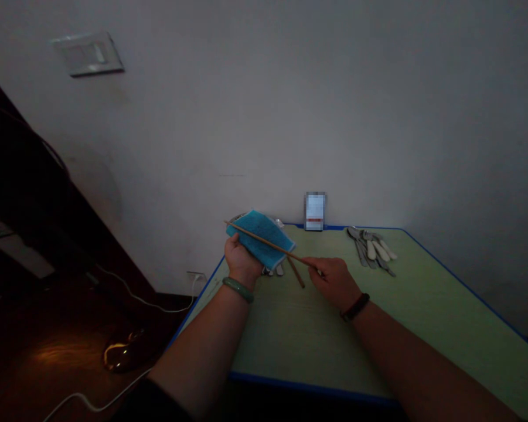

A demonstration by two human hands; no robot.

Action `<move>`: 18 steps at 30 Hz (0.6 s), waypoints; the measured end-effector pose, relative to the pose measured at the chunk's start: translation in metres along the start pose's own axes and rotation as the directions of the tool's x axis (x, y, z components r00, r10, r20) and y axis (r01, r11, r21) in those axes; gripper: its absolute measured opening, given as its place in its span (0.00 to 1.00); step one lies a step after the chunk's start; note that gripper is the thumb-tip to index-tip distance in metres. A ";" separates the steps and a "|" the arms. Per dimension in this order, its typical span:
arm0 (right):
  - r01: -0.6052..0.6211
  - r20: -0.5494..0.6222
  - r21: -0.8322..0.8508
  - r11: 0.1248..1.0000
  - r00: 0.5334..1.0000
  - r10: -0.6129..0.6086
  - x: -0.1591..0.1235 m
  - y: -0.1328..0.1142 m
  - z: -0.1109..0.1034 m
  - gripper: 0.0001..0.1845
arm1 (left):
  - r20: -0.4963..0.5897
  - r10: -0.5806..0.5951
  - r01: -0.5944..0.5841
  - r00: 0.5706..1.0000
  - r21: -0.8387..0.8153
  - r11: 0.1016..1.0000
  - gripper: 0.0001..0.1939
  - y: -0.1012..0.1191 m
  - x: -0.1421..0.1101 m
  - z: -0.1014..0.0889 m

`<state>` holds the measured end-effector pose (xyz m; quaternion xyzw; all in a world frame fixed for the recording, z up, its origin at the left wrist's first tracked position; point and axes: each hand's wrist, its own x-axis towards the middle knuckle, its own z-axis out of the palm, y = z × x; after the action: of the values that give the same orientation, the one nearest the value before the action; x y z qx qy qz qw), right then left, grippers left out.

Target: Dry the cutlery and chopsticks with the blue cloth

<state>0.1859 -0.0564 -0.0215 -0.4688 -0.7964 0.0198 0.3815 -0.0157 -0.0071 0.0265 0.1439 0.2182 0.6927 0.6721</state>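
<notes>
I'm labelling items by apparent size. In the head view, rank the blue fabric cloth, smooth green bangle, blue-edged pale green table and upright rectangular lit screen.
Largest to smallest:
1. Pale green table
2. Blue cloth
3. Lit screen
4. Green bangle, a narrow band

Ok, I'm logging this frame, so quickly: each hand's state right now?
Left hand: under the blue cloth; fingers hidden, grip can't be told.
Right hand: closed on a thin stick.
</notes>
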 end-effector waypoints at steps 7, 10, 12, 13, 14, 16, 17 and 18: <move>-0.014 0.007 -0.059 0.998 1.000 0.014 0.000 -0.002 -0.001 0.18 | 0.042 -0.007 0.008 0.999 -0.031 1.000 0.28 0.000 0.002 -0.003; -0.020 -0.007 -0.056 0.998 1.000 0.019 -0.001 -0.003 -0.001 0.17 | 0.028 0.008 -0.007 1.000 -0.040 0.999 0.27 0.000 0.001 -0.001; -0.015 0.002 -0.051 0.999 1.000 0.016 -0.001 -0.002 -0.001 0.18 | 0.006 0.015 -0.015 1.000 -0.031 0.999 0.27 0.000 0.000 0.001; -0.012 0.002 -0.050 0.999 1.000 0.012 -0.002 -0.002 -0.001 0.18 | -0.001 0.017 -0.017 1.000 -0.025 1.000 0.28 0.000 -0.001 0.003; -0.008 0.000 -0.049 0.999 1.000 0.008 -0.002 -0.002 -0.001 0.18 | -0.003 0.019 -0.019 1.000 -0.018 1.000 0.28 0.000 -0.002 0.004; -0.003 -0.006 -0.046 0.999 1.000 0.003 -0.002 -0.002 -0.001 0.18 | 0.005 0.021 -0.021 1.000 -0.009 1.000 0.28 0.000 -0.003 0.005; -0.001 -0.007 -0.046 0.999 1.000 0.000 -0.002 -0.002 0.000 0.18 | 0.006 0.020 -0.020 1.000 -0.011 1.000 0.28 0.000 -0.003 0.005; 0.000 -0.008 -0.048 0.999 1.000 0.000 -0.002 -0.002 0.000 0.17 | 0.007 0.016 -0.016 1.000 -0.015 1.000 0.28 0.001 -0.004 0.005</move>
<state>0.1849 -0.0593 -0.0218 -0.4778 -0.7953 -0.0011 0.3732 -0.0137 -0.0103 0.0313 0.1428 0.2095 0.6993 0.6683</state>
